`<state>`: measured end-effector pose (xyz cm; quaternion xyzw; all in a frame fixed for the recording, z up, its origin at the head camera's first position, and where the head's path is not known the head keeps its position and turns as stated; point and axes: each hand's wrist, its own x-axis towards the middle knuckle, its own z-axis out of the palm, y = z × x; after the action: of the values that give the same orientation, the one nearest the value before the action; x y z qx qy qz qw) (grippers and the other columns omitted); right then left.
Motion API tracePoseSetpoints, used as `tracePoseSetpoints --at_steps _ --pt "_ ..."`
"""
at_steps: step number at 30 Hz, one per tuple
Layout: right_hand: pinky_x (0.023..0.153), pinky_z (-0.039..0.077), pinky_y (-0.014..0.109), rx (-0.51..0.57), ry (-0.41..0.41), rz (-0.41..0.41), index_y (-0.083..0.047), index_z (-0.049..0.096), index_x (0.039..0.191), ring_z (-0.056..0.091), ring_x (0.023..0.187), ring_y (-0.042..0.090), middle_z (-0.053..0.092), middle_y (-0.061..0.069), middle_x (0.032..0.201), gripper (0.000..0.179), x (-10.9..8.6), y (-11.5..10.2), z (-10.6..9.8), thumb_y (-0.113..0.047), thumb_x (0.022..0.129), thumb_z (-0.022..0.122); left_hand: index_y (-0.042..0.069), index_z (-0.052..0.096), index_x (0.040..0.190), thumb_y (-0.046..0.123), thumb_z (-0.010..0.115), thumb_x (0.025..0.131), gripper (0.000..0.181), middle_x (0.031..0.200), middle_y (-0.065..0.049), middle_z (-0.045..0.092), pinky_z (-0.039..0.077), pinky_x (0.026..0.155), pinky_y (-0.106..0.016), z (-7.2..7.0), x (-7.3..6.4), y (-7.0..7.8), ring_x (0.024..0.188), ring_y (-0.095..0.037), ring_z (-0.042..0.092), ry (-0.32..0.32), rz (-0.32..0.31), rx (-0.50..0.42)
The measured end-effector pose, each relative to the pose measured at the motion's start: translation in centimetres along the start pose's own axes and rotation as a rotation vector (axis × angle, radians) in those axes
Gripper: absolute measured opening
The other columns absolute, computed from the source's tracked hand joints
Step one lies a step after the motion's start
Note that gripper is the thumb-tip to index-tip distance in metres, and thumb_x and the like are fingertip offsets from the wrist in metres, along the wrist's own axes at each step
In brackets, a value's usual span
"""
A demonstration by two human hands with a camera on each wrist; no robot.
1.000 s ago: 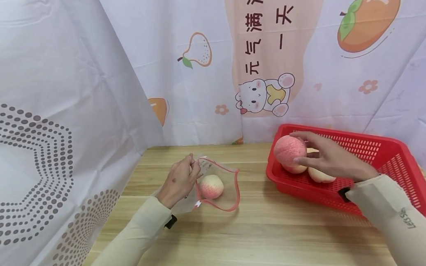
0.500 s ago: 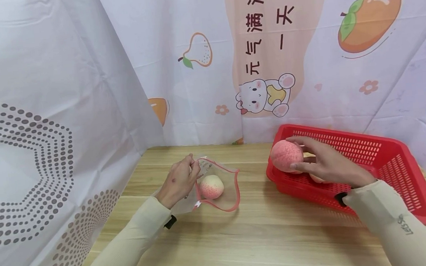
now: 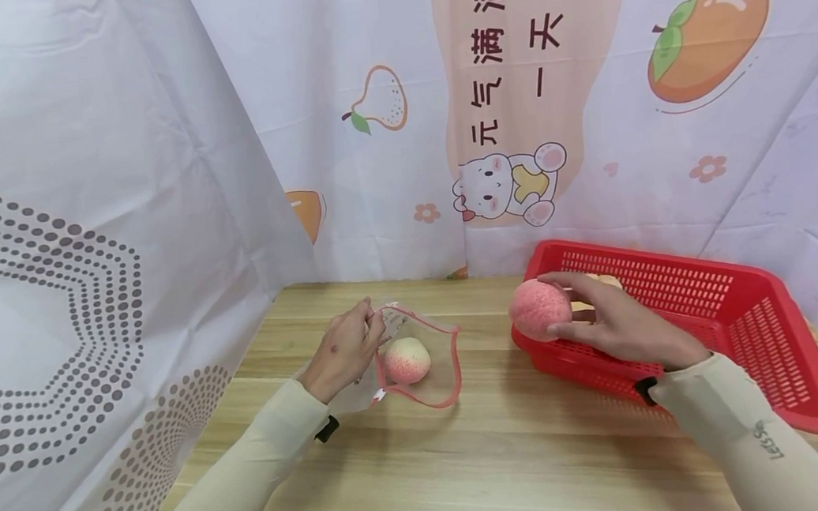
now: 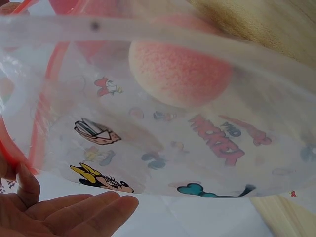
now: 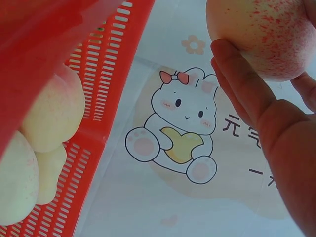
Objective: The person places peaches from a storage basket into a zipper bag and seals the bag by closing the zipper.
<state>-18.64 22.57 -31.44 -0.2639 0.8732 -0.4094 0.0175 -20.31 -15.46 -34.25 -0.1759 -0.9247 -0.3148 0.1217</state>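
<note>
My left hand [image 3: 347, 347] pinches the red-trimmed edge of a clear zip bag [image 3: 441, 368], which gapes toward the right. Inside the bag lies one pale peach [image 3: 407, 360] with a pink blush. Cartoon prints show on the bag's side in the left wrist view, with the bagged peach [image 4: 180, 74] behind the film. My right hand [image 3: 623, 320] grips a pinker peach [image 3: 541, 309] by its side, at the left rim of a red basket [image 3: 738, 280]. In the right wrist view the fingers curl round the held peach [image 5: 261, 39].
Several pale fruits [image 5: 54, 111] lie in the basket, partly behind my right hand in the head view. The basket stands on the right of the wooden table [image 3: 453, 474]. A printed white cloth [image 3: 375, 179] hangs behind the table; another covers the left side.
My right hand has carried the pinker peach a short way left and slightly down, from over the basket to its left rim. The left hand and bag have stayed in place.
</note>
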Motion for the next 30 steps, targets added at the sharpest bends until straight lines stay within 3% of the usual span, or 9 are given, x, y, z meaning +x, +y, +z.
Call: tracePoseSetpoints --at_steps 11,24,30 --pt "0.087 0.057 0.036 0.059 -0.017 0.021 -0.016 0.044 0.145 0.057 0.120 0.036 0.051 0.008 0.138 0.071 -0.3 -0.4 1.2 -0.033 0.086 0.080 0.012 0.046 0.076 0.015 0.042 0.104 0.028 0.056 0.002 0.044 0.036 0.047 -0.025 0.0 0.0 0.1 0.050 -0.010 0.039 0.003 0.008 0.016" --pt "0.089 0.056 0.044 0.022 -0.017 -0.055 -0.012 0.044 0.145 0.056 0.119 0.035 0.050 0.008 0.137 0.072 -0.3 -0.5 2.4 -0.021 0.084 0.082 0.012 0.046 0.076 0.015 0.042 0.104 0.029 0.054 0.002 0.043 0.033 0.044 -0.023 0.1 0.0 0.0 0.046 -0.010 0.037 -0.003 0.000 0.007" --pt "0.089 0.056 0.040 0.023 -0.021 -0.067 -0.014 0.046 0.144 0.058 0.119 0.032 0.051 0.006 0.137 0.069 -0.2 -0.7 2.9 -0.021 0.085 0.082 0.012 0.045 0.075 0.014 0.043 0.104 0.028 0.055 0.002 0.042 0.036 0.047 -0.025 0.1 0.0 0.0 0.049 -0.010 0.040 0.004 0.010 0.010"
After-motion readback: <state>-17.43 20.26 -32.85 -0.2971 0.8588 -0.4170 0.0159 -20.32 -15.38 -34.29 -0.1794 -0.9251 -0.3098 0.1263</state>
